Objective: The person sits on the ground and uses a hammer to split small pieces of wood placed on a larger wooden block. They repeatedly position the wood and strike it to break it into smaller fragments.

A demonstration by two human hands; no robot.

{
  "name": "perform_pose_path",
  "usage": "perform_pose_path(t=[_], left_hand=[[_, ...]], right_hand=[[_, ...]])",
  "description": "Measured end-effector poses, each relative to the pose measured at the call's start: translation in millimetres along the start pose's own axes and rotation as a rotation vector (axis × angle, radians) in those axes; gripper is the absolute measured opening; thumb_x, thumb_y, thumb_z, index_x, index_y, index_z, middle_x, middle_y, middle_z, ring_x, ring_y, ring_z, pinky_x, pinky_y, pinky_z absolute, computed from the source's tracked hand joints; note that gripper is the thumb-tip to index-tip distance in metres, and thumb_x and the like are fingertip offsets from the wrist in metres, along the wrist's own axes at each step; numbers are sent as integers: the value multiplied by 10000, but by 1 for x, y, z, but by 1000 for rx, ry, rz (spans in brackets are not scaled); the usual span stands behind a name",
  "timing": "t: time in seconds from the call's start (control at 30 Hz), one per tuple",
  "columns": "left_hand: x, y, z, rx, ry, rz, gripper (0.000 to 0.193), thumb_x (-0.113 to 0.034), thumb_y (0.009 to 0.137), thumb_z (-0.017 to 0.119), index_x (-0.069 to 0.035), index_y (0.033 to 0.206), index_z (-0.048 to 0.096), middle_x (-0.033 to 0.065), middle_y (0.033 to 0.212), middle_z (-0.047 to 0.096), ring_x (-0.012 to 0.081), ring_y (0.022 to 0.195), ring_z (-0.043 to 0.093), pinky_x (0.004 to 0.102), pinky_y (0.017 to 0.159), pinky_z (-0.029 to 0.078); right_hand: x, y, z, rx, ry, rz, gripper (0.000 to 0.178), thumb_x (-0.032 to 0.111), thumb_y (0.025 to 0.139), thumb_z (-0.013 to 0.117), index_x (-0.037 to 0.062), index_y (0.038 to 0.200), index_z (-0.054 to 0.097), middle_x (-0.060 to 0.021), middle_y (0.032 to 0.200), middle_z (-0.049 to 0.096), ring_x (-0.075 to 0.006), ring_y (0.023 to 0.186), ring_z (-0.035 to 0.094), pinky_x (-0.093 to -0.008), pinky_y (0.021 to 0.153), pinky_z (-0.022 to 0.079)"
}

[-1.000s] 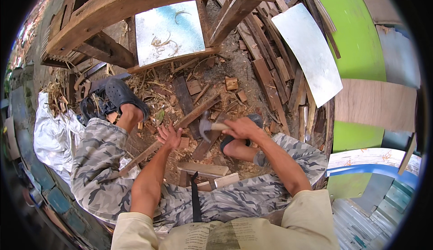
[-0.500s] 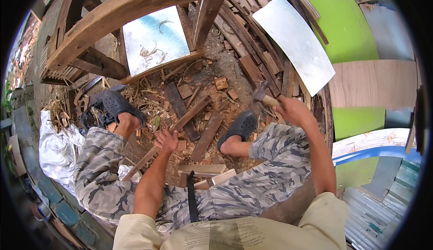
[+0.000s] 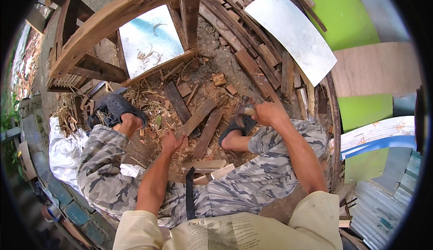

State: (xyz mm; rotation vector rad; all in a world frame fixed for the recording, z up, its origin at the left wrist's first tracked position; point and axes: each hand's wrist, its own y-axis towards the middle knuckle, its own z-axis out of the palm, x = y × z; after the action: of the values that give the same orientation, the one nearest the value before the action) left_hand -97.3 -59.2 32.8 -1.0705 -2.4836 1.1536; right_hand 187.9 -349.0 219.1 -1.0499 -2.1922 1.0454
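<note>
My left hand [image 3: 171,141] is closed around the near end of a flat wooden strip [image 3: 198,116], which slants away to the right over the littered ground. My right hand [image 3: 269,114] grips a claw hammer [image 3: 241,109] by its pale wooden handle, close below the head. The hammer's dark metal head is just above my right clog [image 3: 237,129], to the right of the strip. Another brown board [image 3: 208,133] lies right beside the strip, and a darker plank [image 3: 177,103] lies beyond it.
A wooden frame [image 3: 131,13] with a white-blue sheet [image 3: 151,40] stands at the far left. Stacked lumber [image 3: 243,38], a white panel [image 3: 293,33] and green sheets [image 3: 343,11] lie to the right. Short offcuts [image 3: 204,165] rest between my legs; a white sack [image 3: 65,148] is at left.
My right hand has brought the hammer left, closer to the strip. My left hand, its fingers spread on the strip before, is now wrapped round it, and the strip sits differently.
</note>
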Motion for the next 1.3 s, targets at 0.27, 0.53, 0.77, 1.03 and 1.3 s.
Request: perform_pose_path(t=[0.27, 0.53, 0.77, 1.03, 1.3], left_hand=[[-79, 15, -29, -123, -33, 335, 655, -403, 861, 648, 13, 1331, 458, 215, 1305, 515, 387, 1203, 502, 481, 1002, 423], [-164, 59, -6, -53, -95, 122, 693, -473, 877, 612, 34, 1325, 459, 237, 1428, 433, 384, 1292, 452, 463, 1026, 415], [-162, 56, -37, 102, -62, 138, 695, -529, 808, 687, 48, 1161, 530, 243, 1186, 608, 388, 1101, 594, 459, 925, 479], [-142, 38, -47, -392, -26, 288, 519, -365, 748, 767, 6, 1047, 560, 165, 1050, 583, 346, 1011, 574, 461, 834, 488], [-87, 43, -28, -289, -287, 401, 524, -376, 800, 731, -16, 1135, 549, 175, 1164, 547, 347, 1114, 521, 481, 909, 439]], right_hand=[[-16, -6, 20, -32, 22, 51, 382, 371, 886, 646, 27, 1049, 677, -163, 1000, 707, -331, 935, 691, -425, 779, 555], [-5, -15, 35, -39, 17, -31, 371, 366, 875, 656, 34, 1038, 681, -162, 993, 707, -322, 925, 695, -414, 767, 557], [-1, -19, 28, -56, 50, -31, 351, 354, 878, 656, 36, 1026, 686, -154, 939, 714, -318, 892, 701, -415, 745, 559], [-5, -13, 23, -66, 39, 7, 381, 366, 876, 658, 19, 1033, 650, -189, 913, 701, -355, 878, 688, -444, 753, 546], [0, -9, 17, 31, 9, -43, 435, 334, 839, 705, -14, 1081, 609, -193, 978, 699, -364, 952, 676, -453, 804, 540]])
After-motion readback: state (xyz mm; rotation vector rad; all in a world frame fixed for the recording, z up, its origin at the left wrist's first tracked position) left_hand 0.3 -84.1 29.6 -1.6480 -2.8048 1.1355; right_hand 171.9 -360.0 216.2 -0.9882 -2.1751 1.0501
